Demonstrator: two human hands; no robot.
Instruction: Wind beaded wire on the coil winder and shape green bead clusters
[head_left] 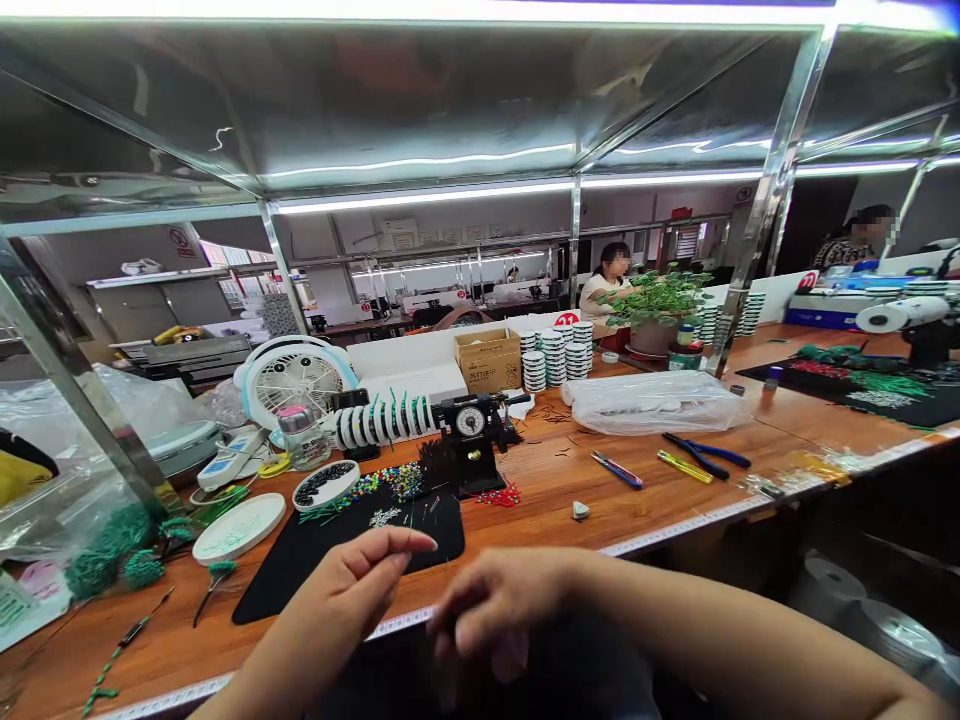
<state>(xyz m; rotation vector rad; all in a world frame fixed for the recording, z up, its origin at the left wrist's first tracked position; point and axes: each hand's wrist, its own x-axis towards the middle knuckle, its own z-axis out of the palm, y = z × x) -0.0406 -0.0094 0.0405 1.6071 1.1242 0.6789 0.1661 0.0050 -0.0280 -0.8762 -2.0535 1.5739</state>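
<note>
My left hand (364,578) is over the front edge of a black mat (277,575), thumb and forefinger pressed together. A very fine strand seems to be at the fingertips, too thin to make out. Just to the right, beyond the table edge, my right hand (506,600) hangs with curled fingers. Motion smears its fingertips, so any hold there is unclear. On the mat lie colourful beads (405,482), small silvery pieces (385,517) and a white dish of black beads (327,487). Behind stands a black device with a round dial (470,422), carrying white spools with green thread (386,422).
A white dish with green thread (240,528) and a fan (300,385) are at left. Rightward lie a utility knife (616,470), a yellow tool (684,467), blue-handled pliers (705,455) and a plastic-wrapped bundle (652,402). Stacked spools (555,358) stand behind; people sit farther back.
</note>
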